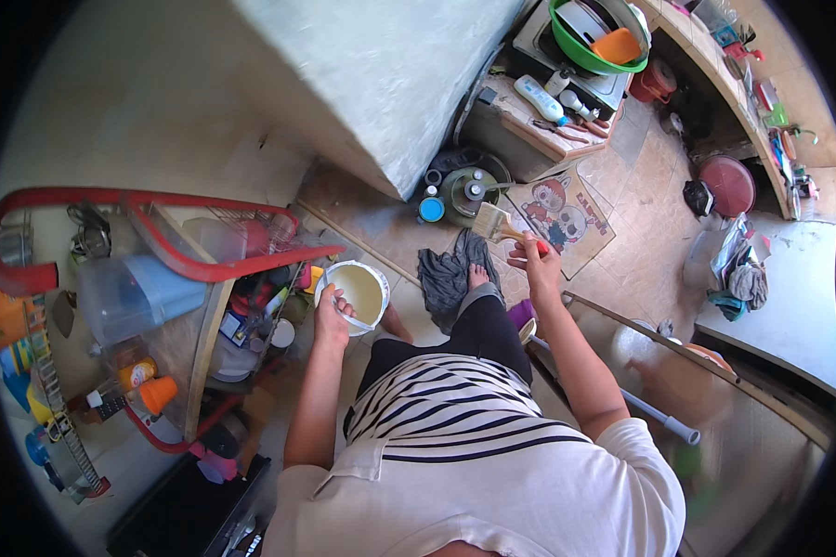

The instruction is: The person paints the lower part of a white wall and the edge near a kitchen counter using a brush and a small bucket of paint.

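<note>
My left hand is closed on a round white bucket at its near left side, by the rim and pale handle. Pale cream paint, or a liquid like it, shows inside. Out to the right, my right hand is wrapped round the handle of a wide paintbrush. The brush's pale bristles point up and left, over the floor and apart from the bucket. A crumpled dark cloth lies on the floor beside my bare foot, between the two hands.
A red-framed rack crowded with containers stands at the left. Ahead, a green gas cylinder and a blue-topped can stand by the pale wall. A patterned mat lies right of them. A counter holds bottles and pliers.
</note>
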